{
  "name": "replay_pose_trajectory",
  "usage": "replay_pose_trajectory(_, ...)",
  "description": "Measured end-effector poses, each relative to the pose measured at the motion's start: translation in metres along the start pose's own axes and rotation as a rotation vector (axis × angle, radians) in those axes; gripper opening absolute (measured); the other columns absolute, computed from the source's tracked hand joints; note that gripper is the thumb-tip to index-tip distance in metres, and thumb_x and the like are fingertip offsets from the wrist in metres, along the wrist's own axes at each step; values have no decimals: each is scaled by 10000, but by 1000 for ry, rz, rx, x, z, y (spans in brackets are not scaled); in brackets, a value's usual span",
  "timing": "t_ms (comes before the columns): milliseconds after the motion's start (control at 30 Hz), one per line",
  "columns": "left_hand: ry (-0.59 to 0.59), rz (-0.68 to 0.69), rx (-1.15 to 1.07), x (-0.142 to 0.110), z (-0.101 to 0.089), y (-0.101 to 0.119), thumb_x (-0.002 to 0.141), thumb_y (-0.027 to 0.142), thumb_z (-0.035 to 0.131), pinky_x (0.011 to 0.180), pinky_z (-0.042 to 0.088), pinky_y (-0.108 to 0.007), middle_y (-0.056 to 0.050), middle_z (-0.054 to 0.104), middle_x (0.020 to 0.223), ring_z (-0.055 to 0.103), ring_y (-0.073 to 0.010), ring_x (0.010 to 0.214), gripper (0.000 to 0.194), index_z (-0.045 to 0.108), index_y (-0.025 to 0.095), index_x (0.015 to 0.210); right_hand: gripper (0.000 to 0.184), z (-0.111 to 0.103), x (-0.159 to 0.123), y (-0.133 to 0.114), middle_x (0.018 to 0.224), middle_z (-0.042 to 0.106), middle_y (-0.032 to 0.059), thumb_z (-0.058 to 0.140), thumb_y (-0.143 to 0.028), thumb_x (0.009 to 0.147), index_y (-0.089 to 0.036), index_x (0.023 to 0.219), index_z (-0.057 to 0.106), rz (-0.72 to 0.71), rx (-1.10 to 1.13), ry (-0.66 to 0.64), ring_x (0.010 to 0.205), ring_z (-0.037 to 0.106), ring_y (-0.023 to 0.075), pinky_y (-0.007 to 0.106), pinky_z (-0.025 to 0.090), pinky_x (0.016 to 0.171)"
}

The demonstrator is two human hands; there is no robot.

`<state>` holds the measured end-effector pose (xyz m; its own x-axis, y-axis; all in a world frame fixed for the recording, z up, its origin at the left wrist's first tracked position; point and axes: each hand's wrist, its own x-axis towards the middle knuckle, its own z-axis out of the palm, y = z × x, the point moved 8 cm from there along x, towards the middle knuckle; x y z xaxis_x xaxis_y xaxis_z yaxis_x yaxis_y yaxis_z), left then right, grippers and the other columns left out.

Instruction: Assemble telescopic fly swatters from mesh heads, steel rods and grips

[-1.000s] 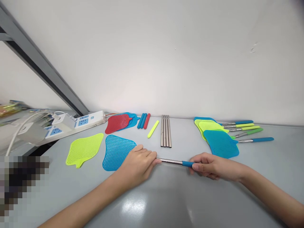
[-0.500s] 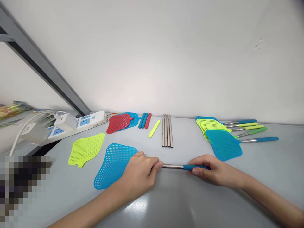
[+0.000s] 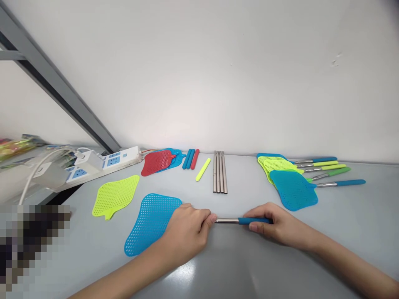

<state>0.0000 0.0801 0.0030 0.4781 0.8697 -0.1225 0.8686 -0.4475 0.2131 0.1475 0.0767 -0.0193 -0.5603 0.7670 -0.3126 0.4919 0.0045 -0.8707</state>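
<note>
A fly swatter [image 3: 148,222] with a blue perforated head, a metal rod and a blue grip lies across both hands, low over the grey table. My left hand [image 3: 190,228] is closed where the head meets the rod and hides that joint. Around the blue grip [image 3: 245,221] at the other end, my right hand [image 3: 272,224] is closed, thumb along its near side. Between the two hands a short length of bare metal rod [image 3: 227,220] shows. Left of the blue head lies a loose yellow-green swatter head [image 3: 116,196].
Red [image 3: 157,162] and blue [image 3: 177,159] swatter heads lie at the back. Beside them are blue [image 3: 188,159], red [image 3: 195,159] and yellow [image 3: 203,169] grips and several metal rods [image 3: 220,172]. Whole swatters [image 3: 294,189] are piled right. A power strip [image 3: 121,160] stands left.
The swatter has come slightly nearer to me, and its blue head has turned and shows more. My right hand has shifted its hold along the blue grip. Both hands still hold on.
</note>
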Motion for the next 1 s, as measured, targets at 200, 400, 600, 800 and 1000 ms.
replay_pose_trajectory(200,26,54,6,4,3,2,897,361,182,559,242,-275,10,525,544,419,-149,534,428,451,187,614,268,-2,4,13,484,449,-43,559,-382,738,-128,788,630,130,235,-64,377,271,38,181,172,346)
replay_pose_trajectory(400,84,174,-8,8,-3,2,907,319,195,617,267,-285,27,500,563,408,-115,503,375,414,177,638,319,-6,3,14,523,484,-34,498,-448,770,-141,726,570,136,384,-118,356,302,33,171,225,337)
replay_pose_trajectory(600,105,187,-10,10,-6,-7,910,329,205,645,269,-293,28,486,574,418,-112,531,369,422,174,654,352,-14,1,18,471,402,-59,465,-448,794,-124,742,591,132,378,-141,340,288,27,170,233,340)
replay_pose_trajectory(800,94,203,-17,12,-8,-7,911,334,205,683,275,-302,26,484,610,427,-113,566,361,423,174,672,344,-15,1,20,504,314,-75,501,-445,778,-134,872,613,139,433,-126,367,263,24,167,205,336)
replay_pose_trajectory(1000,101,210,-68,12,-11,-6,912,330,214,687,290,-294,25,486,621,434,-117,590,349,430,179,682,308,-20,3,24,478,244,-84,513,-400,791,-119,840,627,149,575,-70,389,205,29,176,170,347)
